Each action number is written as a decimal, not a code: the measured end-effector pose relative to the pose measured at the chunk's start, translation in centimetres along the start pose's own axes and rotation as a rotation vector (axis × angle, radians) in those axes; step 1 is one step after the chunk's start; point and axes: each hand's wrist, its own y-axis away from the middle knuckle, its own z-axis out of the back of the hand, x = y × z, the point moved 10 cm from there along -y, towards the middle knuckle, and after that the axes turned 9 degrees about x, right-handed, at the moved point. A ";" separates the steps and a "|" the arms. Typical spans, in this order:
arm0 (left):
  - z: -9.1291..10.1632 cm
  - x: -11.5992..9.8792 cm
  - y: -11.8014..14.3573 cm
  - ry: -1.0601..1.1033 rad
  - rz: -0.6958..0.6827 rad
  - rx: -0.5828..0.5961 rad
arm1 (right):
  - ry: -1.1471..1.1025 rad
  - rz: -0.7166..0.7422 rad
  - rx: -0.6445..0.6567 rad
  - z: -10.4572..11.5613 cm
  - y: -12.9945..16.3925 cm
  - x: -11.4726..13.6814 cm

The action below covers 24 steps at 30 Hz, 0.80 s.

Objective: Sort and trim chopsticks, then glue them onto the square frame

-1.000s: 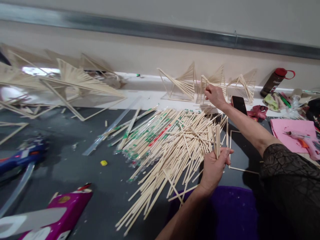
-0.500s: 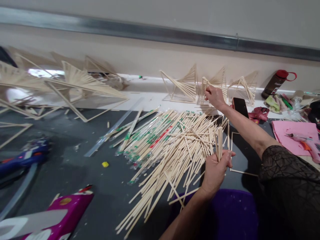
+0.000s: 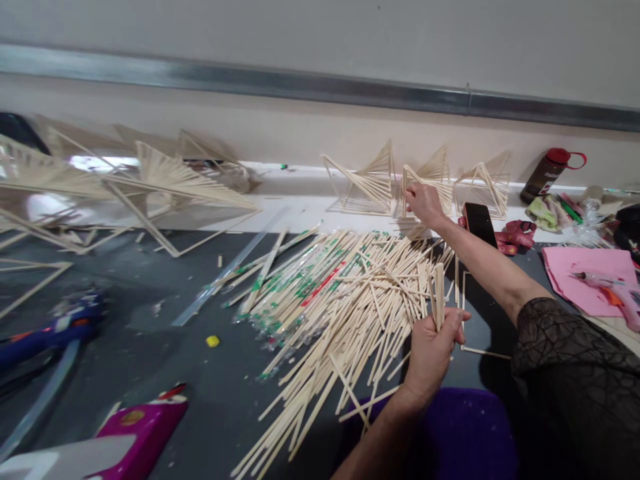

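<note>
My left hand (image 3: 434, 348), low and right of the middle, is closed around a small upright bunch of wooden chopsticks (image 3: 439, 293). My right hand (image 3: 425, 203) reaches to the back, its fingers pinched at the left edge of a small twisted chopstick model (image 3: 434, 175). What those fingertips grip is hidden. Similar models flank it, one to the left (image 3: 367, 179) and one to the right (image 3: 487, 183). Left of my left hand spreads a large heap of loose chopsticks (image 3: 345, 347). Plastic-wrapped chopsticks with green print (image 3: 295, 283) lie against that heap.
Larger stick frames (image 3: 165, 177) stand at the left back. A blue glue gun (image 3: 65, 323) and a magenta box (image 3: 145, 433) lie left. To the right are a phone (image 3: 480, 223), a bottle (image 3: 545, 177) and a pink glue gun (image 3: 607, 287) on pink cloth. A purple container (image 3: 465, 433) is below.
The whole view has shifted slightly, so everything sits a little lower. Both hands keep nearly the same places, the left still around its bunch and the right at the middle model.
</note>
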 end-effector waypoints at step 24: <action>-0.1 -0.2 0.1 -0.016 -0.032 0.015 | 0.041 0.008 -0.006 -0.1 0.2 -0.3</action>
